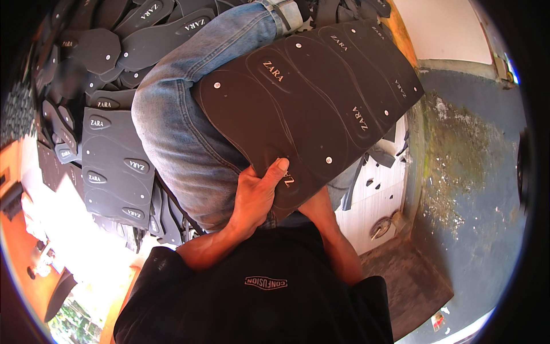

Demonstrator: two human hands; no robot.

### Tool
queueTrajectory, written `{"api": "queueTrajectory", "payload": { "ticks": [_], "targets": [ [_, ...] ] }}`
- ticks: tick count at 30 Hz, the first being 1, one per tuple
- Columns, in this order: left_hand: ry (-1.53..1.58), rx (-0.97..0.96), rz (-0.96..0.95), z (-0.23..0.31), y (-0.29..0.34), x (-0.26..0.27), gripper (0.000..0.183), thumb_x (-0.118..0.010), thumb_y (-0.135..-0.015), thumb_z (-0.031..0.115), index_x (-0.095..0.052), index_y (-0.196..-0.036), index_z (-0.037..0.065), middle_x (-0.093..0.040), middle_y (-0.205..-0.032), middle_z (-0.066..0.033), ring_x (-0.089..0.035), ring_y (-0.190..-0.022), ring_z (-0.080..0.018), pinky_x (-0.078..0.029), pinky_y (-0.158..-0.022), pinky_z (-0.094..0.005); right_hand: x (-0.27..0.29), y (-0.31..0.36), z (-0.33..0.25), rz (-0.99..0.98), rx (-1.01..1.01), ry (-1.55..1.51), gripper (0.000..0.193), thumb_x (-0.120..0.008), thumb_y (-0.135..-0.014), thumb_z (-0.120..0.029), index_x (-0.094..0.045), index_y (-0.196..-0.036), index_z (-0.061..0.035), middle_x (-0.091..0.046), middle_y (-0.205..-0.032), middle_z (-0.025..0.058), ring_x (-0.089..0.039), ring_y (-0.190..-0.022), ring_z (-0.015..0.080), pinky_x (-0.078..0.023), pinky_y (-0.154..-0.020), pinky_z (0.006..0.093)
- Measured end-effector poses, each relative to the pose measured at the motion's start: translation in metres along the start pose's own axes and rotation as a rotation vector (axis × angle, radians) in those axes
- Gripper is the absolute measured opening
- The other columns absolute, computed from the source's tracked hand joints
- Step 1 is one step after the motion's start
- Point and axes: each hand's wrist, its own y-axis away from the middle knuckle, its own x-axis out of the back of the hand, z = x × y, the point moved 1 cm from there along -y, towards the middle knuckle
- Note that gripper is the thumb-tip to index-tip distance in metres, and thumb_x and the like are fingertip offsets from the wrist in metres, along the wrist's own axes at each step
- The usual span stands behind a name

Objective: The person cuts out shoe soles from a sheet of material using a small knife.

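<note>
A large dark brown-black sheet of shoe insoles [312,109] lies tilted across my lap, with curved sole outlines cut or pressed into it. Pale lettering and small round white marks dot its surface. At the near edge my left hand [256,194] grips it, thumb pressed flat on top and the other fingers underneath. From the right, my right hand [316,207] reaches beneath the same edge; its fingers are hidden by the sheet.
Loose cut insoles [89,51] pile up at the far left. Another uncut insole sheet [117,160] rests beside my jeans-clad knee [166,114]. Dark scraps [381,157] lie on the pale floor at right, near a round metal object [380,228] and a stained blue-grey wall [475,149].
</note>
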Motion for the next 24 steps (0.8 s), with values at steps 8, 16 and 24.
{"api": "queueTrajectory", "payload": {
  "ticks": [8, 16, 24],
  "targets": [
    [0.006, -0.011, 0.009, -0.005, -0.002, 0.002, 0.023, -0.063, -0.089, 0.020, -0.061, -0.098, -0.002, -0.063, -0.089, -0.0046, -0.059, -0.080, -0.0085, -0.049, -0.069, -0.0227, -0.007, -0.006, -0.001, 0.043, 0.054, -0.084, 0.041, -0.068, -0.077, -0.020, -0.057, -0.113, -0.0034, -0.061, -0.107, 0.0135, -0.057, -0.101, 0.0289, -0.044, -0.084, 0.0403],
    [0.039, -0.015, 0.025, -0.002, -0.002, -0.003, 0.024, -0.064, -0.088, 0.021, -0.061, -0.096, -0.002, -0.063, -0.087, -0.0050, -0.059, -0.076, -0.0083, -0.049, -0.065, -0.0212, -0.023, -0.023, 0.006, 0.202, 0.112, -0.218, 0.035, -0.067, -0.078, -0.021, -0.059, -0.108, -0.0033, -0.062, -0.094, 0.0109, -0.060, -0.085, 0.0267, -0.046, -0.074, 0.0400],
    [0.029, -0.022, 0.046, -0.003, -0.004, -0.003, 0.026, -0.064, -0.088, 0.023, -0.060, -0.096, -0.002, -0.063, -0.081, -0.0061, -0.059, -0.064, -0.0088, -0.047, -0.049, -0.0206, -0.021, -0.046, 0.006, 0.176, 0.112, -0.139, 0.032, -0.066, -0.079, -0.021, -0.059, -0.105, -0.0035, -0.061, -0.090, 0.0099, -0.058, -0.081, 0.0254, -0.045, -0.070, 0.0391]
  ]
}}
